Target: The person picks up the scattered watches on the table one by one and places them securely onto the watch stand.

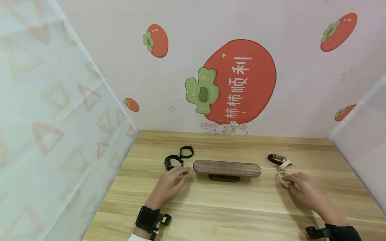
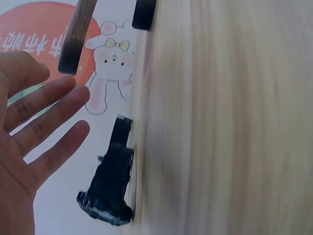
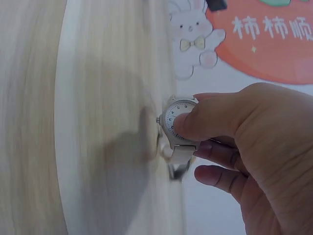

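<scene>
My right hand (image 1: pixel 309 194) pinches a white wristwatch (image 3: pixel 170 111) at the right of the table, thumb across its dial and fingers behind it. Just beyond it lies another watch (image 1: pixel 284 164) with a pale strap end and a dark inner side. Left of the stand, my left hand (image 1: pixel 168 187) hovers with its fingers loosely extended, nothing between them. Close past those fingers are a chunky black watch (image 1: pixel 168 162), seen side-on as a black watch (image 2: pixel 110 181) in the left wrist view, and a slimmer black band (image 1: pixel 187 156).
A dark wooden display stand (image 1: pixel 227 168), a rounded bar on a small base, stands mid-table between the hands. The wooden table (image 1: pixel 229 207) meets a back wall (image 1: pixel 289 100) printed with persimmons and a rabbit. Patterned side walls rise at left and right.
</scene>
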Motion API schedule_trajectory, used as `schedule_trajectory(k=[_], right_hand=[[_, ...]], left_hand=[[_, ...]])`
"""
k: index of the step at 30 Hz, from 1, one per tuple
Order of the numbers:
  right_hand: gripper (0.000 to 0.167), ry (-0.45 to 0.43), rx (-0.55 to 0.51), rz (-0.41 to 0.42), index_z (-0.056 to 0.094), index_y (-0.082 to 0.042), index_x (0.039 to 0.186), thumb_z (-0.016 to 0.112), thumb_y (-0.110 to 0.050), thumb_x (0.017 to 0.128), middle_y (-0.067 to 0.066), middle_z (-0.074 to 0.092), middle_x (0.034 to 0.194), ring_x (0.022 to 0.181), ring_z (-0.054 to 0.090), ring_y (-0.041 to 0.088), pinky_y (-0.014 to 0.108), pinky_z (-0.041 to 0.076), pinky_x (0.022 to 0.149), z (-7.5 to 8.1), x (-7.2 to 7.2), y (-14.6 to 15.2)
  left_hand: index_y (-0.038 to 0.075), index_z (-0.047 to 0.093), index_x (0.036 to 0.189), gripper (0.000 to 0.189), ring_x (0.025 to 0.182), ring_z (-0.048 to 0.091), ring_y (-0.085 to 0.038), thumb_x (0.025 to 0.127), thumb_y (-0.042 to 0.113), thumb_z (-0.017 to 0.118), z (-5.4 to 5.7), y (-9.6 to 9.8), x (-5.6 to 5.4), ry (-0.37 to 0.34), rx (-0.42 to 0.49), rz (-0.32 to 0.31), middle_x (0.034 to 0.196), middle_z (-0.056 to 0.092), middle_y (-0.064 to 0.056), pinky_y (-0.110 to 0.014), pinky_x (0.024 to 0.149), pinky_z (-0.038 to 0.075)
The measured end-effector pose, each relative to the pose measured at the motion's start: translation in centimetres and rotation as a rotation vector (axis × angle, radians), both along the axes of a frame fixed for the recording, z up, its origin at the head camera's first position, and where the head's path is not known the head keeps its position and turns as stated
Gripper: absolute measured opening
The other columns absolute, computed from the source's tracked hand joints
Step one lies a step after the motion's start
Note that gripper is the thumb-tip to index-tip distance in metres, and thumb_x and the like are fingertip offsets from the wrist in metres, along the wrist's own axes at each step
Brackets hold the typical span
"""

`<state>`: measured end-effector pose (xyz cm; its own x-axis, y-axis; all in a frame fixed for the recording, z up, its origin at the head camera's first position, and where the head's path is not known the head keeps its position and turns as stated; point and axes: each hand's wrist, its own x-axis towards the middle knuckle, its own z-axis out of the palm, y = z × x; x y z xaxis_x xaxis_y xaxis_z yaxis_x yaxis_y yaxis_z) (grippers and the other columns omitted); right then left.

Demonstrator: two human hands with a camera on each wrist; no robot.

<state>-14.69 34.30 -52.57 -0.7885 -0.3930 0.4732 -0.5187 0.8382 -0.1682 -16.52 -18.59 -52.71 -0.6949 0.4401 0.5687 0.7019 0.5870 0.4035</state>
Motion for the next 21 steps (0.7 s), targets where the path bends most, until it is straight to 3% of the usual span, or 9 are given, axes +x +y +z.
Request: schedule_trajectory(k=[6,11,21], right_hand=[[0.038,-0.101,-0.056,0.006,0.079,-0.014,0.107,0.086,0.006,0.076,0.002,0.078,0.106,0.091,0.070,0.021,0.035,0.060,0.072,0.8,0.4,-2.4],[0.038,-0.102,-0.090,0.084,0.078,-0.015,0.108,0.083,0.008,0.078,-0.001,0.078,0.108,0.094,0.069,0.015,0.032,0.061,0.073,1.5,0.6,-4.5],[0.043,-0.151,-0.214,0.245,0.077,-0.013,0.111,0.081,0.013,0.078,-0.007,0.073,0.101,0.079,0.053,-0.002,0.018,0.048,0.060,2.1,1.0,-7.6]], left_hand=[[0.002,0.074,0.124,0.035,0.088,0.073,-0.011,0.090,-0.004,0.080,0.0,1.6,-0.1,0.026,0.028,-0.053,0.107,0.076,-0.004,-0.015,0.076,0.061],[0.001,0.075,0.120,0.032,0.080,0.068,-0.007,0.089,-0.003,0.081,0.1,2.9,-0.2,0.072,0.033,-0.100,0.103,0.077,-0.006,-0.010,0.070,0.055],[0.005,0.076,0.120,0.033,0.082,0.069,-0.007,0.088,-0.001,0.081,0.5,5.3,-0.2,0.143,0.008,-0.159,0.104,0.078,-0.002,-0.011,0.075,0.056]])
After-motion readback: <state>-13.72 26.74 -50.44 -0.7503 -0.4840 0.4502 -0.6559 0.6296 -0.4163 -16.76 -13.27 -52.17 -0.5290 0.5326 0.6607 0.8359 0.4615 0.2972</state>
